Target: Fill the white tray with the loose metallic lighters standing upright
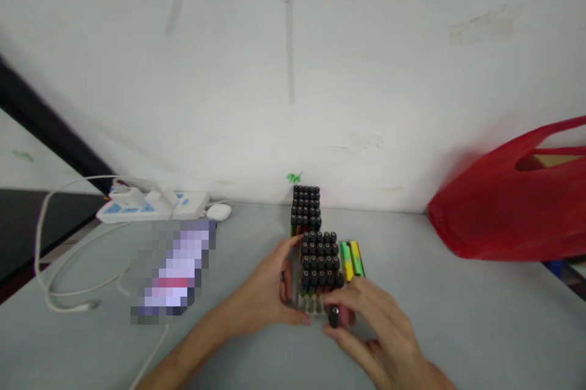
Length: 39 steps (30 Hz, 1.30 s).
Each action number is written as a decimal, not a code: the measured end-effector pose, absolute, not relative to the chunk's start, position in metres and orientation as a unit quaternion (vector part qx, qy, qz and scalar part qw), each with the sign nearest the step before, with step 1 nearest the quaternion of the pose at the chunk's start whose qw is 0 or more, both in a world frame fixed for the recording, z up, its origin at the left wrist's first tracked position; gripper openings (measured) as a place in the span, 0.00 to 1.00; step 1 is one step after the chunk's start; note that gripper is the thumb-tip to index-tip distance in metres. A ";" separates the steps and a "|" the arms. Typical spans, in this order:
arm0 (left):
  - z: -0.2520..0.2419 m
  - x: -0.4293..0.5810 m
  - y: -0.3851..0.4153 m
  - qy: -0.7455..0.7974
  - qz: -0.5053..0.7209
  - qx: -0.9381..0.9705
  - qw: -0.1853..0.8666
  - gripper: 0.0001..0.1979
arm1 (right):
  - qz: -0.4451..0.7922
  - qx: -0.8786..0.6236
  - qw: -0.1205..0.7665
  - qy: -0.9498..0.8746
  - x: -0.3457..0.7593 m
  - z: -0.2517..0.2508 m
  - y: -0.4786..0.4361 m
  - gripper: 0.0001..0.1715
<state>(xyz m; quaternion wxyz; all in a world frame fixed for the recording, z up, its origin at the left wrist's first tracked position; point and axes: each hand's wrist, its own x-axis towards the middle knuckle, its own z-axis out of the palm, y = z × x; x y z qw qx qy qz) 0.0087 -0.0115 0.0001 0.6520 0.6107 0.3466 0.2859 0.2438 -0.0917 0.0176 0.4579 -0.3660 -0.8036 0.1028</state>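
A block of upright black-capped markers point(320, 262) stands in rows on the table, in a clear rack point(315, 306) whose front row of slots is bare. My left hand point(263, 292) curves round the rack's left side, steadying it, thumb at the front corner and a finger at the back. Between thumb and fingers my right hand point(379, 332) pinches one black-capped marker point(334, 317) upright at the rack's front right corner. I cannot tell whether its lower end is in a slot. Directly behind stands a second block of black-capped markers point(306, 207).
Yellow-and-green strips point(351, 259) lie right of the rack. To the left are a phone point(176, 274), blurred out, a white cable point(64, 295), a power strip point(153, 205) and a small white case point(218, 212). A red bag point(508, 201) stands at the right; a white wall rises behind.
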 end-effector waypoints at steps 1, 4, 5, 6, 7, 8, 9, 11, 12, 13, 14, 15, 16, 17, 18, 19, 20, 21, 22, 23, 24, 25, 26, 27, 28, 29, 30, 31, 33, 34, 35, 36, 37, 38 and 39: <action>0.000 0.010 -0.012 0.336 0.288 0.601 0.666 0.62 | 0.099 -0.359 0.449 -0.812 0.243 0.017 -0.092 0.12; 0.000 0.012 -0.012 0.293 0.290 0.564 0.715 0.62 | 0.101 -0.351 0.421 -0.830 0.241 0.014 -0.093 0.13; 0.000 0.012 -0.012 0.288 0.291 0.561 0.720 0.62 | 0.104 -0.351 0.412 -0.834 0.241 0.013 -0.093 0.13; 0.001 0.013 -0.012 0.290 0.292 0.563 0.717 0.61 | 0.107 -0.351 0.405 -0.838 0.240 0.013 -0.094 0.13; 0.002 0.013 -0.012 0.294 0.295 0.568 0.710 0.61 | 0.108 -0.352 0.399 -0.840 0.240 0.012 -0.094 0.13; 0.003 0.013 -0.012 0.295 0.298 0.572 0.705 0.60 | 0.109 -0.353 0.395 -0.841 0.239 0.012 -0.093 0.13; 0.004 0.013 -0.012 0.294 0.302 0.574 0.702 0.59 | 0.110 -0.354 0.393 -0.841 0.239 0.012 -0.093 0.13; 0.004 0.013 -0.012 0.289 0.308 0.572 0.703 0.59 | 0.111 -0.357 0.393 -0.840 0.238 0.012 -0.093 0.14; 0.004 0.013 -0.012 0.292 0.312 0.571 0.701 0.59 | 0.110 -0.360 0.392 -0.840 0.238 0.012 -0.092 0.14; 0.003 0.012 -0.012 0.298 0.312 0.572 0.698 0.59 | 0.110 -0.363 0.390 -0.839 0.237 0.012 -0.092 0.14; 0.002 0.012 -0.012 0.306 0.310 0.573 0.694 0.60 | 0.113 -0.366 0.387 -0.839 0.237 0.012 -0.092 0.15; 0.001 0.012 -0.012 0.311 0.307 0.573 0.693 0.60 | 0.118 -0.368 0.384 -0.839 0.237 0.012 -0.091 0.15; 0.001 0.011 -0.012 0.313 0.304 0.572 0.695 0.61 | 0.124 -0.370 0.382 -0.837 0.237 0.011 -0.091 0.15; 0.001 0.011 -0.012 0.310 0.303 0.569 0.699 0.61 | 0.131 -0.372 0.382 -0.836 0.237 0.010 -0.091 0.16; 0.001 0.011 -0.013 0.304 0.303 0.565 0.705 0.61 | 0.139 -0.374 0.382 -0.834 0.237 0.008 -0.091 0.16; 0.001 0.011 -0.013 0.298 0.304 0.561 0.710 0.61 | 0.146 -0.375 0.382 -0.832 0.238 0.007 -0.091 0.16; 0.002 0.012 -0.013 0.293 0.305 0.560 0.712 0.61 | 0.151 -0.378 0.381 -0.830 0.238 0.005 -0.091 0.16; 0.002 0.012 -0.013 0.292 0.304 0.562 0.712 0.60 | 0.156 -0.381 0.379 -0.829 0.238 0.004 -0.092 0.15; 0.003 0.012 -0.013 0.294 0.302 0.564 0.710 0.60 | 0.161 -0.384 0.376 -0.828 0.238 0.002 -0.092 0.16; 0.003 0.012 -0.013 0.300 0.301 0.567 0.705 0.60 | 0.169 -0.390 0.375 -0.824 0.237 0.001 -0.092 0.16; 0.004 0.012 -0.013 0.308 0.302 0.570 0.699 0.60 | 0.180 -0.397 0.375 -0.818 0.237 0.000 -0.093 0.18; 0.005 0.011 -0.013 0.315 0.303 0.573 0.693 0.61 | 0.192 -0.405 0.377 -0.811 0.237 0.000 -0.093 0.19; 0.005 0.011 -0.013 0.320 0.306 0.575 0.688 0.62 | 0.203 -0.412 0.378 -0.804 0.236 0.000 -0.093 0.20; 0.005 0.011 -0.013 0.320 0.309 0.578 0.684 0.62 | 0.210 -0.415 0.380 -0.800 0.236 0.000 -0.093 0.20; 0.006 0.011 -0.013 0.318 0.310 0.582 0.681 0.62 | 0.212 -0.417 0.380 -0.798 0.235 0.000 -0.093 0.18; 0.005 0.011 -0.012 0.316 0.309 0.588 0.678 0.61 | 0.209 -0.417 0.380 -0.799 0.235 0.000 -0.094 0.17; 0.005 0.011 -0.012 0.313 0.307 0.594 0.674 0.61 | 0.202 -0.416 0.380 -0.801 0.235 -0.001 -0.094 0.15; 0.003 0.010 -0.011 0.311 0.303 0.599 0.673 0.61 | 0.194 -0.416 0.380 -0.803 0.235 -0.002 -0.094 0.15; -0.001 0.009 -0.010 0.309 0.287 0.605 0.675 0.61 | 0.188 -0.419 0.385 -0.800 0.235 -0.005 -0.095 0.18; -0.004 0.008 -0.010 0.310 0.281 0.607 0.676 0.62 | 0.188 -0.420 0.391 -0.797 0.235 -0.006 -0.095 0.21; -0.006 0.008 -0.009 0.309 0.280 0.606 0.678 0.62 | 0.185 -0.419 0.397 -0.795 0.235 -0.007 -0.095 0.23; -0.008 0.007 -0.009 0.307 0.280 0.603 0.681 0.63 | 0.179 -0.417 0.403 -0.795 0.235 -0.007 -0.094 0.24; -0.009 0.007 -0.009 0.304 0.284 0.600 0.683 0.63 | 0.170 -0.412 0.407 -0.797 0.235 -0.007 -0.094 0.24; -0.010 0.007 -0.009 0.301 0.291 0.598 0.684 0.64 | 0.156 -0.408 0.408 -0.802 0.235 -0.005 -0.094 0.24; -0.009 0.007 -0.009 0.299 0.296 0.596 0.684 0.64 | 0.141 -0.403 0.405 -0.809 0.235 -0.003 -0.094 0.22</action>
